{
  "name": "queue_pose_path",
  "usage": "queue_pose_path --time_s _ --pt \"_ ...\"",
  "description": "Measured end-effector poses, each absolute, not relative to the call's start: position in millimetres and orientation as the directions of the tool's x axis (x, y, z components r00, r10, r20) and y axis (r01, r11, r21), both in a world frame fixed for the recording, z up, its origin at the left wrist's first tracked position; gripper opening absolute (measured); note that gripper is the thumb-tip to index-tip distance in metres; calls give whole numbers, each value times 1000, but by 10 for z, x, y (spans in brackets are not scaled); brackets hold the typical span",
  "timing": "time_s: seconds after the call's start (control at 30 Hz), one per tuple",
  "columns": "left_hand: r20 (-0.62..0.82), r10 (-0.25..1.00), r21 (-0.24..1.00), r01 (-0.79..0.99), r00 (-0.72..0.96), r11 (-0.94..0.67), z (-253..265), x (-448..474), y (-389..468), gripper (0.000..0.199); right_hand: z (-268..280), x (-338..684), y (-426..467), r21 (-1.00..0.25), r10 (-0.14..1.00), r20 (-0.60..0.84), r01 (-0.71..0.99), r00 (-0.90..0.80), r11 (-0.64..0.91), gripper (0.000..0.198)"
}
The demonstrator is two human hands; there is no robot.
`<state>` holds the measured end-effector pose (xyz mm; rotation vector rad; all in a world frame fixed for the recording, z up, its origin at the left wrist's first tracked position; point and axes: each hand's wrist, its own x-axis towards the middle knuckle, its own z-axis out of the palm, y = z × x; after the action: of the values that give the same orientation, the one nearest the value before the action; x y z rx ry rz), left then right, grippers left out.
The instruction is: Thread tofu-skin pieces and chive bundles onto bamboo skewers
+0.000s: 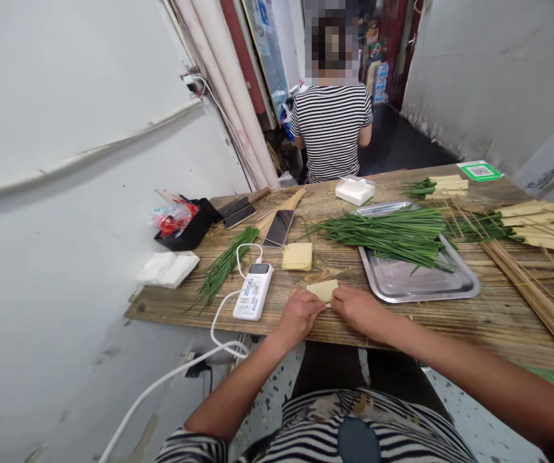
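Near the front edge of the table, a pale yellow tofu skin sheet [323, 290] lies between my hands. My left hand [301, 315] pinches its near left edge with fingers pressed together. At the near right edge, my right hand [357, 310] is closed on the same sheet. The near edge looks curled under my fingers; whether anything lies inside it is hidden. Just beyond is a stack of similar tofu skin sheets [297, 256]. To the right, a bundle of green chives [387, 233] lies across a metal tray [424, 297].
A white power bank [254, 292] with cables sits left, near more chives [226, 263] and a phone [279, 228]. Filled rolls [537, 222] and wooden skewers [532, 296] lie right. Tissues [168, 269] and a black box [187, 231] stand far left. A person [332, 128] is beyond the table.
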<state>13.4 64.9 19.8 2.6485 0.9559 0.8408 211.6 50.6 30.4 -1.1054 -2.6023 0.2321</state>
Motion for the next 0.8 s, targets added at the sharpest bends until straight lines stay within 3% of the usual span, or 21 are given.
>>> queue_pose_path --time_s 0.07,0.17,0.27,0.47,0.63,0.8 --pt "437 656 392 526 615 -755 186 132 650 21 309 2103 442 -119 704 200 696 -681 708 21" --pt "438 672 399 541 596 -740 173 129 643 20 309 2115 443 -82 672 182 670 -718 738 22" --pt "440 691 419 550 573 -723 165 122 630 20 315 2150 520 -157 665 149 647 -732 746 21" --pt "441 723 499 525 531 -690 124 89 635 20 313 2197 619 -508 711 154 562 -686 653 27" --pt "472 723 559 462 505 -688 98 72 663 19 221 2217 646 -570 754 199 551 -626 609 33" --pt "562 632 443 451 533 -774 88 68 659 17 213 2236 695 -590 713 218 491 -667 641 26"
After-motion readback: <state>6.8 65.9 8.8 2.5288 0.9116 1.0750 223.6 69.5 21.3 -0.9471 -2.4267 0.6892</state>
